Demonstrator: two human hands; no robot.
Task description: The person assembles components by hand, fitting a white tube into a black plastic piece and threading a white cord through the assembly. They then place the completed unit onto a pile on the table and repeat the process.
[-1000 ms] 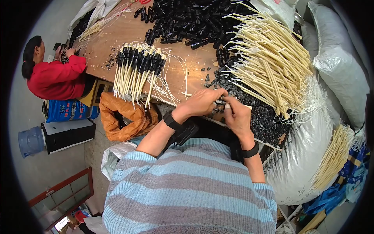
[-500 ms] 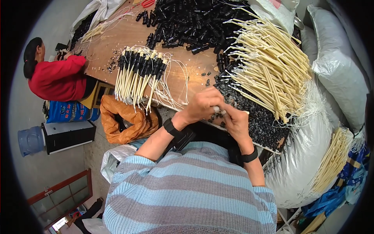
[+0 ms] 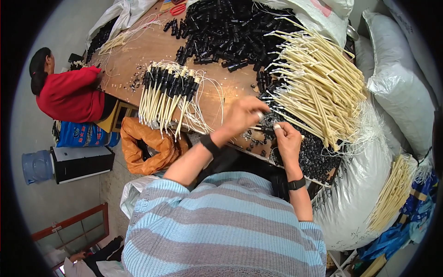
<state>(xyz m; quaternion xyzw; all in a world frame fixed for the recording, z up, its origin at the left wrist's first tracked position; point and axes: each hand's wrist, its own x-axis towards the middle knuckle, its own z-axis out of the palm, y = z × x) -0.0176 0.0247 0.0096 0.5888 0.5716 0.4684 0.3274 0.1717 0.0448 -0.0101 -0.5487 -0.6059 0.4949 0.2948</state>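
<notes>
My right hand (image 3: 289,142) is closed in a pinch, its thumb and forefinger gripping a slim cream tube (image 3: 302,137) whose end pokes out on the right. Most of that tube is hidden by the fingers; a dark thin part shows to their left. My left hand (image 3: 245,115) is just left of it, off the tube, fingers loosely bent and apart over the table's front edge. White coverings sit on fingertips of both hands. Small black fittings (image 3: 318,159) lie heaped beside and beyond my right hand.
Cream tubes (image 3: 318,78) are stacked at the right, with larger black sockets (image 3: 226,32) piled at the back. Assembled tubes with black sockets (image 3: 168,92) lie at left. An orange sack (image 3: 150,147) stands below the table edge. A person in red (image 3: 69,94) works at far left.
My hands have come apart. The left hand has let go and opened slightly, while the right has shifted a little right and down, still pinching the tube.
</notes>
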